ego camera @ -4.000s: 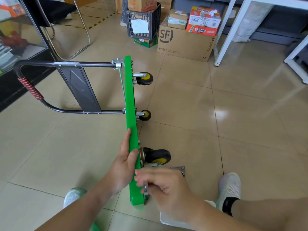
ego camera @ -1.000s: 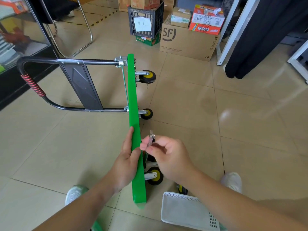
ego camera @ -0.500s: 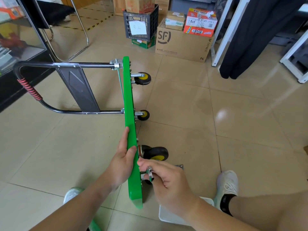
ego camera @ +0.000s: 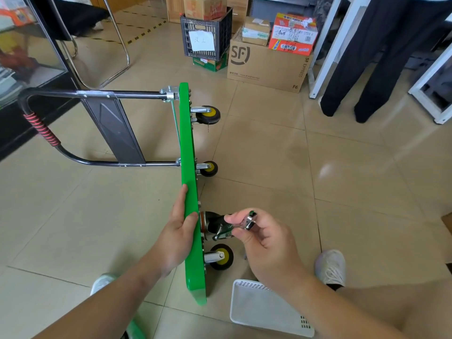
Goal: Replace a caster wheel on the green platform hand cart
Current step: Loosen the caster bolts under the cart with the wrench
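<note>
Toppling is risked if upended green platform cart (ego camera: pixel 188 143), gripped by left hand (ego camera: pixel 175 237), is released; small silver metal part (ego camera: pixel 249 220), pinched by right hand (ego camera: pixel 269 245), may be dropped.

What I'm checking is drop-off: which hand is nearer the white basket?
Right. The right hand, pinching a metal part, is beyond the white basket; the left hand grips the green platform, farther left.

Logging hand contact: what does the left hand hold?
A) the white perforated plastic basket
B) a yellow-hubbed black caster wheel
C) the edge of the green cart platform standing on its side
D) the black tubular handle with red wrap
C: the left hand grips the upper edge of the green cart platform, thumb over its rim; the right hand pinches a small silver metal part.
</note>
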A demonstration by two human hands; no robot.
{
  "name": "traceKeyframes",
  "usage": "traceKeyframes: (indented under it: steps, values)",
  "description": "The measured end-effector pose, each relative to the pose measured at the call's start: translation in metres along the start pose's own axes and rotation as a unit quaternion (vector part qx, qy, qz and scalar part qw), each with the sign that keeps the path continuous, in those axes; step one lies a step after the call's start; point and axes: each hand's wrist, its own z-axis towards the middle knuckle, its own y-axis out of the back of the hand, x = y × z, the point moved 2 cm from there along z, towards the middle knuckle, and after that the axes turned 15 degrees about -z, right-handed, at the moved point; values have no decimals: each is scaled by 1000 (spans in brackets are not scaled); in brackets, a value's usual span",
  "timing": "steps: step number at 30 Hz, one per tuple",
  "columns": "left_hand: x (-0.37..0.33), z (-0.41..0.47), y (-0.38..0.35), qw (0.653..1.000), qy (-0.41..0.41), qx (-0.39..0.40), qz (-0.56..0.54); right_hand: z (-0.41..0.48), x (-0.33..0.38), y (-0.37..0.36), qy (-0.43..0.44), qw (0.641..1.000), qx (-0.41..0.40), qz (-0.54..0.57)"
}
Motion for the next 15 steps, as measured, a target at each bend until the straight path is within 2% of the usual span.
traceKeyframes:
  steps: [7, 10, 15]
  values:
    - [-3, -2, 0, 1000, 8, 10, -1, -5, -14, 21, -43, 997, 37, -43]
    - [-5, -3, -1, 1000, 13, 12, -5, -7, -28, 23, -81, 989, 45, -118]
    - [-6, -2, -1, 1000, 18, 8, -4, -10, -47, 31, -62, 958, 63, -273]
